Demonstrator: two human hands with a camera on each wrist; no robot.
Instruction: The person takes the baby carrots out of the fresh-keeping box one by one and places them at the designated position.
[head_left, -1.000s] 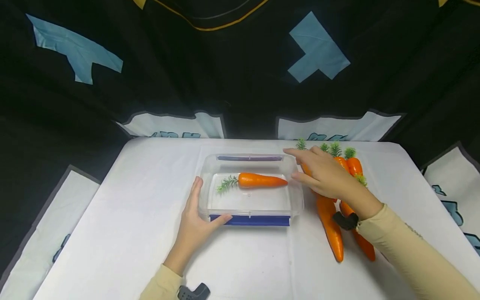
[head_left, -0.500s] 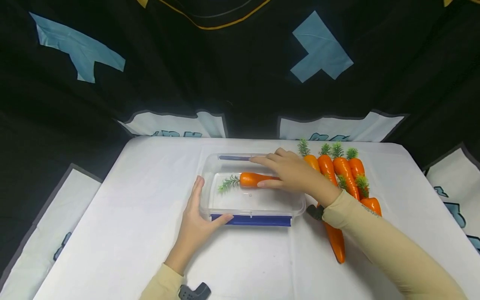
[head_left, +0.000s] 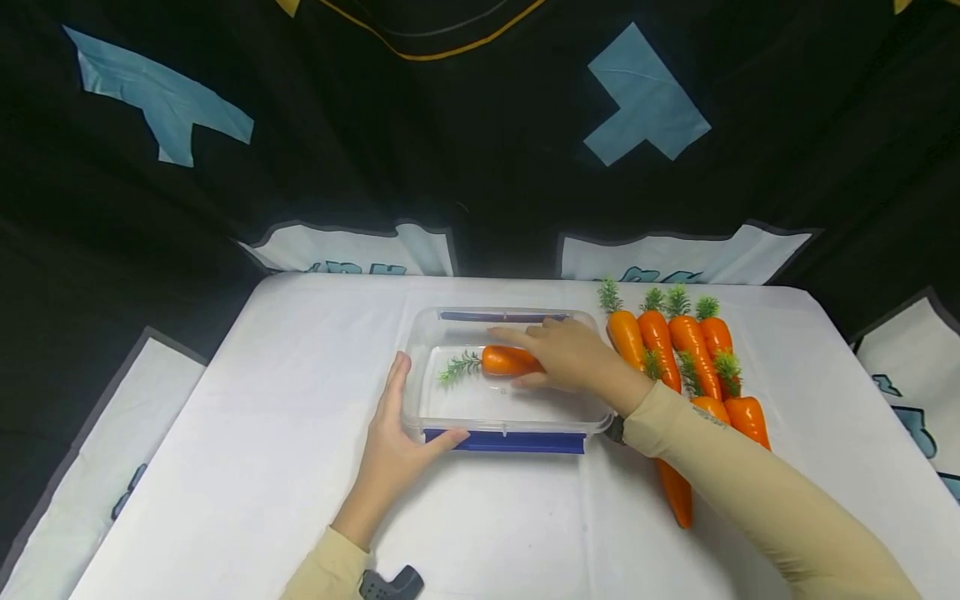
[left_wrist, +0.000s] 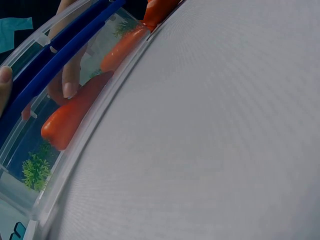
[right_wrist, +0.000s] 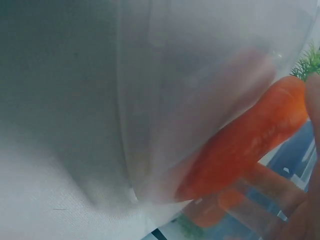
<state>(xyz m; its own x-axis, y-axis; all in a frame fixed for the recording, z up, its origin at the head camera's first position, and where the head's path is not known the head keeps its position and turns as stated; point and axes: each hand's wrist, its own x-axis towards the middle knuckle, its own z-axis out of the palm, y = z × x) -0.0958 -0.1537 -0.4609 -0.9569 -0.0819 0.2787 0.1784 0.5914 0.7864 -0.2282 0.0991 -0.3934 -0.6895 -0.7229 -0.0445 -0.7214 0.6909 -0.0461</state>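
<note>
A clear plastic food container (head_left: 450, 408) with a blue latch stands in the table's middle. My left hand (head_left: 397, 442) rests against its left front corner, fingers straight along the left wall and thumb on the front rim. Inside lies an orange carrot (head_left: 506, 361) with a green top, pointing right. Reaching into the container, my right hand (head_left: 570, 354) pinches this carrot around its middle, thumb on the near side and fingers on the far side. The right wrist view shows the carrot (right_wrist: 250, 140) close beside the thumb; the hand covers its tip in the head view.
Several more carrots (head_left: 686, 337) with green tops lie side by side on the white table (head_left: 225, 467), right of the container. Another long carrot (head_left: 675, 496) extends toward the front, partly under the right sleeve (head_left: 735, 467). A dark patterned cloth (head_left: 495, 150) hangs behind the table.
My right hand has moved left from over the loose carrots into the container and come down around the carrot there. My left hand and the container have stayed put.
</note>
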